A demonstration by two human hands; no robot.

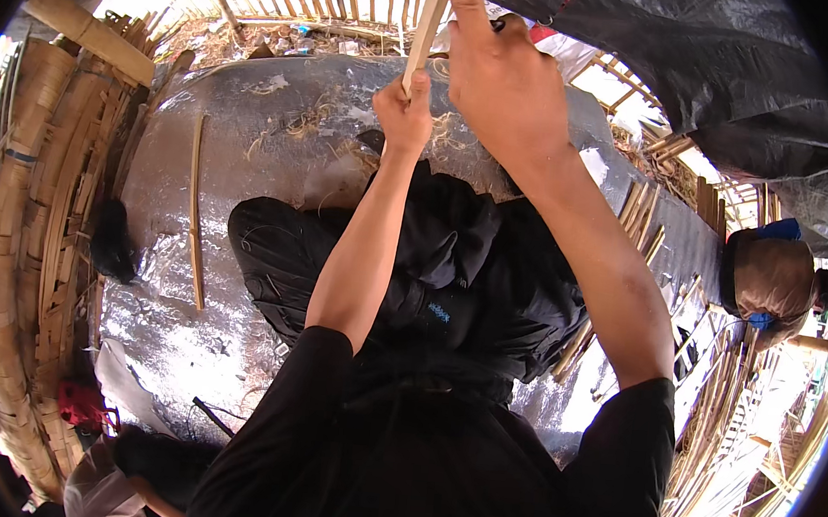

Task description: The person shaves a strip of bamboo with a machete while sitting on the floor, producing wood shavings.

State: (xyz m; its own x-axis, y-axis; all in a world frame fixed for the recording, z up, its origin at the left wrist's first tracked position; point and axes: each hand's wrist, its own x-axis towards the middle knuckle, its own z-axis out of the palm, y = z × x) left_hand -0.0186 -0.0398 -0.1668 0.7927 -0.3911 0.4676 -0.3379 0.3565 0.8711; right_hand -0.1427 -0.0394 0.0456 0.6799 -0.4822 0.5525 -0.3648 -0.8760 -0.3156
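Observation:
A pale bamboo strip [426, 34] rises from my left hand [404, 117] to the top edge of the picture. My left fingers are closed round its lower part, with the thumb up along it. Just right of the strip is my right hand [510, 86], its fingers curled and the index finger stretched upward close to the strip. A small black end [497, 25] shows at the right hand's curled fingers; the rest of that thing is hidden. Both arms reach forward over my black-clad lap.
I sit on a shiny grey sheet [172, 176] strewn with shavings [298, 123]. A thin bamboo strip [196, 212] lies on it at left. Bamboo poles [26, 179] are stacked far left, and split strips [712, 428] at right. A black tarp [664, 45] hangs upper right. Other people sit lower left and right.

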